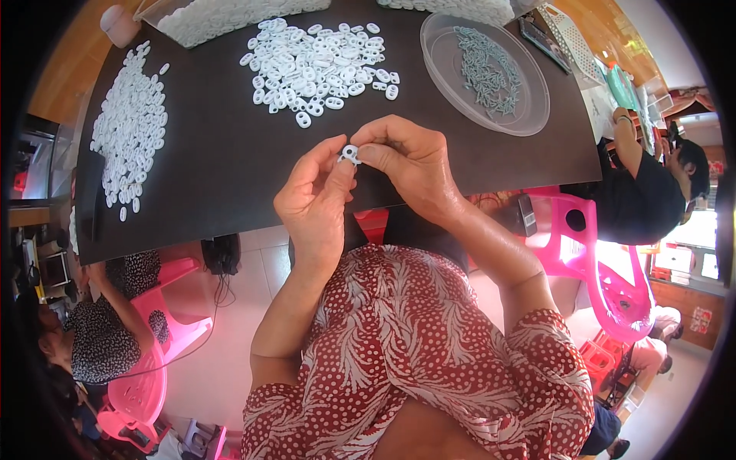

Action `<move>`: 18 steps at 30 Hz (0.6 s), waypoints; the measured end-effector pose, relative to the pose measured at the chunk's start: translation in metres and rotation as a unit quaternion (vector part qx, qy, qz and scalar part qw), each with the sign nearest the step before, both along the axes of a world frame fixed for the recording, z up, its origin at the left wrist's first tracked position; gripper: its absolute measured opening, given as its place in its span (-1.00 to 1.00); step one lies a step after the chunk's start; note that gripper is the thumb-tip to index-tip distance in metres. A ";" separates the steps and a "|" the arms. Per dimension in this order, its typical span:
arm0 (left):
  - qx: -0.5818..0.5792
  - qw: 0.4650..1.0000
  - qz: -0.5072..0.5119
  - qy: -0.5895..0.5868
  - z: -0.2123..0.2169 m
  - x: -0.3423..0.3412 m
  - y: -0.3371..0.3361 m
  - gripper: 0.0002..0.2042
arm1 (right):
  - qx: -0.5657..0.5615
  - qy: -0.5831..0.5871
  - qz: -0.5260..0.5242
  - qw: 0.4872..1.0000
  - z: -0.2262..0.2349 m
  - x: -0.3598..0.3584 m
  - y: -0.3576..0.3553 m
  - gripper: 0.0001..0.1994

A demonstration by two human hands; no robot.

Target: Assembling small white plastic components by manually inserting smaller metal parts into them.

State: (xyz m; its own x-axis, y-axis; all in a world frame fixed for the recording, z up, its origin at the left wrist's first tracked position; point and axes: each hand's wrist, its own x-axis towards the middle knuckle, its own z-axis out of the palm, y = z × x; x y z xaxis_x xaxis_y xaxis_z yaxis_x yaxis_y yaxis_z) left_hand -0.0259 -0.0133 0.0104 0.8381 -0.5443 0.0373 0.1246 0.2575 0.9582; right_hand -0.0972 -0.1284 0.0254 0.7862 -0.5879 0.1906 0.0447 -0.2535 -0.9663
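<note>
Over the near edge of the table, my left hand (313, 201) pinches a small white plastic piece with a round hole (349, 151) between thumb and fingers. From the other side, my right hand (410, 157) closes its thumb and forefinger on the same piece. Whether the fingertips hide anything smaller, I cannot tell. Beyond my hands lies a heap of white oval pieces with two holes each (314, 65). A round clear plastic tray (529, 107) to the right holds many thin grey-green pieces that look like screws (488, 73).
Another spread of white oval pieces (132, 126) covers the left of the dark table (207, 169). Clear bins of white parts (184, 31) stand at the far edge. One person (640, 184) sits at the right, another (107, 337) at the left, near pink plastic chairs (548, 222).
</note>
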 end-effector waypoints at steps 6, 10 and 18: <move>-0.014 0.999 -0.034 0.022 0.000 0.001 0.001 -0.76 | -0.074 -0.024 0.016 0.997 -0.001 -0.003 -0.002 -0.90; -0.060 0.995 -0.045 0.068 0.001 0.004 -0.001 -0.78 | -0.099 0.001 0.018 0.995 0.006 -0.006 0.004 -0.80; -0.090 0.992 -0.042 0.072 0.003 0.000 0.000 -0.78 | -0.171 -0.051 0.005 0.984 0.000 -0.006 0.004 -0.73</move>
State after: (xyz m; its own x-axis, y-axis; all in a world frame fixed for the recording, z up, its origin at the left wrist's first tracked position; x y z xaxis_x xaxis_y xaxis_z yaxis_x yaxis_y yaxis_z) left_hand -0.0256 -0.0129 0.0136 0.7932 -0.6084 0.0248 0.2846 0.4065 0.8682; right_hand -0.1030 -0.1244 0.0257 0.7585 -0.4680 0.4535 0.1410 -0.5615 -0.8153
